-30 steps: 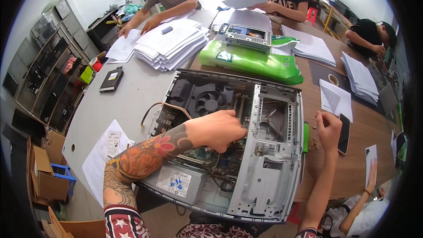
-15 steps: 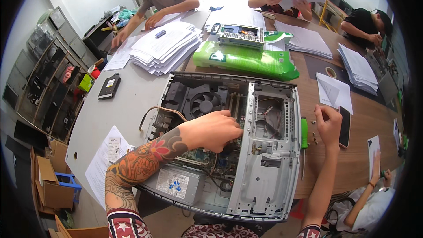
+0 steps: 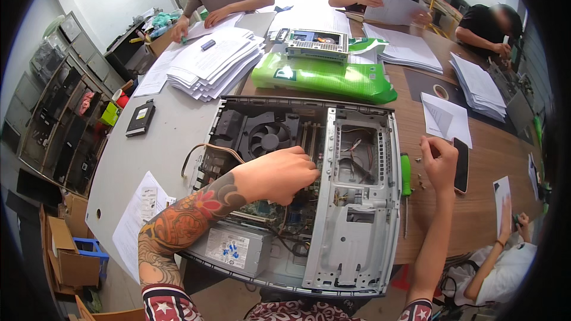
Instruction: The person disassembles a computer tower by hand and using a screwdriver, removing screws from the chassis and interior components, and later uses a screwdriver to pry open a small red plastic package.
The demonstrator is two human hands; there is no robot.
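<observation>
An opened desktop computer case [image 3: 363, 266] lies flat in front of me. My left hand [image 3: 279, 175] reaches over its circuit board, to the right of and just below the black cooling fan [image 3: 265, 141]. Its fingers are curled downward and closed, and their tips and anything in them are hidden. To the right of the case my right hand [image 3: 439, 163] is raised with fingers bent together. What they hold, if anything, is too small to make out. Beside it are a green-handled screwdriver [image 3: 405, 175], several small screws [image 3: 421, 179] and a dark phone [image 3: 461, 169].
Behind the case lies a green plastic package [image 3: 321, 80] with a metal drive cage [image 3: 315, 46] on top. Paper stacks [image 3: 214, 62] stand farther back. A black drive [image 3: 140, 118] rests at the left. Several people sit around the table. A roll of tape [image 3: 440, 91] lies right.
The whole view has shifted slightly. Both my hands keep nearly the same places and poses. Across the table, one person's hand and another person's papers have moved.
</observation>
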